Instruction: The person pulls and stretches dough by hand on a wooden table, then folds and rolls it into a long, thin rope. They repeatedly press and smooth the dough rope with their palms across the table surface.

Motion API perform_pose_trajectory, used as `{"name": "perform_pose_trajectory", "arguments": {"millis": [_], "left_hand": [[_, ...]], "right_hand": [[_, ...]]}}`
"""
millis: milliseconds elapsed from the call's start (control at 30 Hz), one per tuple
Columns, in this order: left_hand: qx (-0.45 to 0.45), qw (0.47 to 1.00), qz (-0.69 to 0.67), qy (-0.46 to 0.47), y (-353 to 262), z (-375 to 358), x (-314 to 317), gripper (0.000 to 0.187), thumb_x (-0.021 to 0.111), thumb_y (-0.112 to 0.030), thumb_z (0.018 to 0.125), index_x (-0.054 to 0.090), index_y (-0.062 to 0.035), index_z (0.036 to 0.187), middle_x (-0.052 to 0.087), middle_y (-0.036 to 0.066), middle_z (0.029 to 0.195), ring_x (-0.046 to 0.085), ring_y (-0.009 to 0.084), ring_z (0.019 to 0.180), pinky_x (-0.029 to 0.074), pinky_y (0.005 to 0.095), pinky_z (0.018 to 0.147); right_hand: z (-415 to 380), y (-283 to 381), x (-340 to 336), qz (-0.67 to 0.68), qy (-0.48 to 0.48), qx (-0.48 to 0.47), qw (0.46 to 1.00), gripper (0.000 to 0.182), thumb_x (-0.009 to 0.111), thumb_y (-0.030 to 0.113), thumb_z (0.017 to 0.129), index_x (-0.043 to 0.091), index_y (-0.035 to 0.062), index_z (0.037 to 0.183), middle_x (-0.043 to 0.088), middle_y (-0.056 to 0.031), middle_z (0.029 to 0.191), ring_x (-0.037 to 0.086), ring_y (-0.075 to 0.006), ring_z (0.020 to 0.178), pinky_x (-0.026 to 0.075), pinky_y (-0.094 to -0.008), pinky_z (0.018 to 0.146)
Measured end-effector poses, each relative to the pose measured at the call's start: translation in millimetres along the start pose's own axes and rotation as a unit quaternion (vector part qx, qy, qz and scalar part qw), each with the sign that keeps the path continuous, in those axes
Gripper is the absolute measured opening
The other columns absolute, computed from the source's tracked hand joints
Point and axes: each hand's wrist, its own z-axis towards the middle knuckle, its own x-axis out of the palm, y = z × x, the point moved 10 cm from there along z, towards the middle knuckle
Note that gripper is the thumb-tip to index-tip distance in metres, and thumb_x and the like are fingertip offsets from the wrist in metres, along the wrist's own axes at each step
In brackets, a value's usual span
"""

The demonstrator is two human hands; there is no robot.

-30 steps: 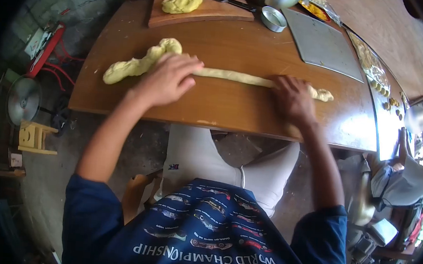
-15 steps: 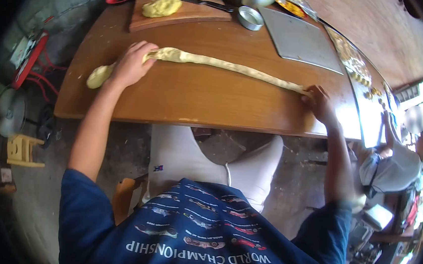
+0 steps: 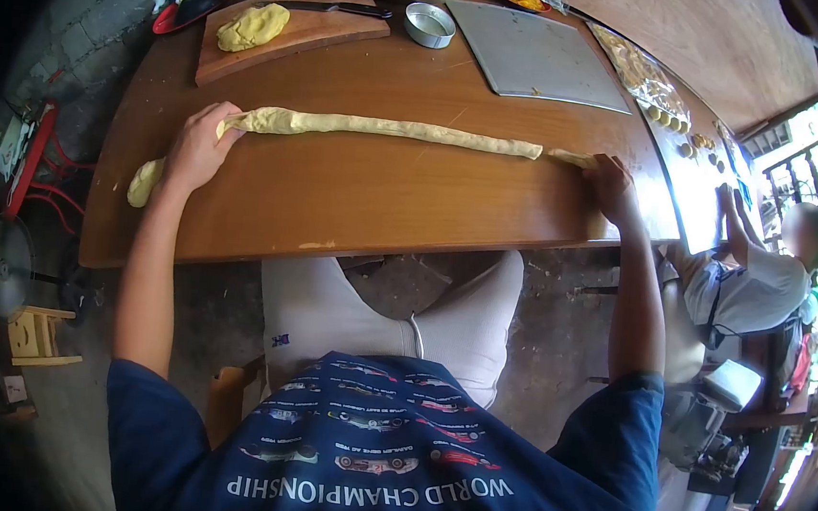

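A long rope of pale yellow dough [image 3: 390, 130] lies across the wooden table [image 3: 356, 194]. Its thicker left end is gripped by my left hand [image 3: 201, 148], and a rounded dough lump [image 3: 145, 183] shows on the other side of that hand. My right hand [image 3: 612, 187] is closed on a small torn piece of dough [image 3: 571, 158], which sits just right of the rope's right end with a narrow gap between them. The fingertips of my right hand are partly hidden.
A cutting board [image 3: 330, 33] holds a dough lump [image 3: 253, 28] and a knife [image 3: 337, 7]. Nearby are a round tin [image 3: 429, 26] and a metal tray [image 3: 540, 59]. At the right, a person [image 3: 762, 283] reaches towards small dough balls [image 3: 668, 118].
The rope's right end has come apart from the piece in my right hand. The rope looks straighter. The whole view has shifted, with the table's far-side objects now further left.
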Motion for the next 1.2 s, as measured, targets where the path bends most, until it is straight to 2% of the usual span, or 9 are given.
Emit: {"name": "perform_pose_trajectory", "arguments": {"millis": [200,333,400,467,533,733,800,967,1200], "left_hand": [[-0.024,0.999,0.009,0.024,1.9,-1.0,3.0,0.026,0.073,-0.008,0.1,0.066,-0.002,0.125,0.071,0.017,0.123,0.069,0.0412,0.118,0.053,0.0458,0.101],[0.003,0.995,0.101,0.012,-44.5,0.5,0.1,0.046,0.075,-0.009,0.096,0.062,-0.0075,0.14,0.063,0.014,0.14,0.06,0.0382,0.132,0.048,0.0476,0.112],[0.001,0.991,0.136,-0.015,-72.1,7.6,2.7,0.052,0.075,-0.009,0.095,0.06,-0.0091,0.144,0.06,0.014,0.144,0.058,0.0379,0.136,0.047,0.0485,0.115],[0.092,0.995,0.032,-0.036,-107.0,17.2,11.7,0.054,0.075,-0.008,0.095,0.061,-0.0091,0.146,0.06,0.014,0.143,0.057,0.0388,0.136,0.047,0.049,0.116],[0.125,0.992,0.01,-0.032,-132.9,24.3,30.6,0.05,0.076,-0.008,0.094,0.063,-0.0081,0.142,0.061,0.014,0.14,0.058,0.0387,0.133,0.047,0.048,0.116],[0.198,0.979,-0.043,-0.01,-205.2,25.0,88.9,0.043,0.079,-0.011,0.092,0.068,-0.0084,0.134,0.063,0.012,0.136,0.059,0.0349,0.131,0.046,0.0474,0.115],[0.203,0.978,-0.048,0.023,-226.5,25.9,105.5,0.041,0.08,-0.017,0.095,0.068,-0.0081,0.133,0.063,0.011,0.136,0.06,0.0347,0.131,0.045,0.0473,0.115],[0.256,0.959,-0.12,-0.018,-295.8,61.2,156.8,0.042,0.082,-0.03,0.097,0.071,-0.0075,0.131,0.071,0.012,0.126,0.066,0.0344,0.123,0.049,0.049,0.11],[0.155,0.986,-0.063,0.022,-324.0,109.8,231.8,0.035,0.082,-0.031,0.095,0.076,-0.0064,0.119,0.075,0.015,0.117,0.069,0.0369,0.118,0.054,0.0497,0.102]], "right_hand": [[-5.2,-32.3,-1.6,0.037,0.012,0.059,0.998,0.045,0.081,0.026,0.099,0.069,0.0076,0.138,0.075,-0.02,0.126,0.073,-0.0402,0.118,0.057,-0.0474,0.102],[-10.2,-1.3,-5.1,0.119,0.062,0.123,0.983,0.047,0.082,0.025,0.098,0.068,0.01,0.141,0.076,-0.0182,0.126,0.073,-0.0357,0.119,0.056,-0.0446,0.103],[-6.2,43.7,-12.6,0.203,0.057,0.029,0.977,0.047,0.082,0.021,0.099,0.067,0.0108,0.142,0.076,-0.0158,0.124,0.073,-0.0325,0.119,0.056,-0.0427,0.104],[-3.7,80.1,-13.5,0.223,0.082,0.031,0.971,0.045,0.081,0.016,0.098,0.067,0.0109,0.141,0.076,-0.0161,0.127,0.072,-0.0346,0.124,0.056,-0.0432,0.106],[1.6,109.6,-5.6,0.177,0.083,-0.085,0.977,0.044,0.08,0.013,0.097,0.068,0.0124,0.139,0.074,-0.0167,0.129,0.069,-0.0386,0.126,0.055,-0.0459,0.107],[1.5,117.2,9.7,0.1,0.086,-0.091,0.987,0.044,0.079,0.018,0.096,0.069,0.0116,0.139,0.07,-0.0159,0.131,0.063,-0.0408,0.13,0.052,-0.0497,0.112],[-5.7,131.5,-4.2,0.093,0.017,-0.136,0.986,0.047,0.079,0.02,0.096,0.069,0.0112,0.142,0.071,-0.0163,0.126,0.065,-0.0409,0.127,0.052,-0.0494,0.11],[19.3,114.2,20.8,0.144,0.058,-0.091,0.984,0.044,0.08,0.023,0.097,0.073,0.0088,0.138,0.074,-0.0174,0.122,0.067,-0.0406,0.122,0.053,-0.0489,0.109],[21.5,128.2,21.9,0.096,0.031,-0.136,0.986,0.032,0.079,0.025,0.098,0.076,0.0039,0.122,0.073,-0.0189,0.119,0.068,-0.0406,0.116,0.053,-0.0496,0.104]]}}
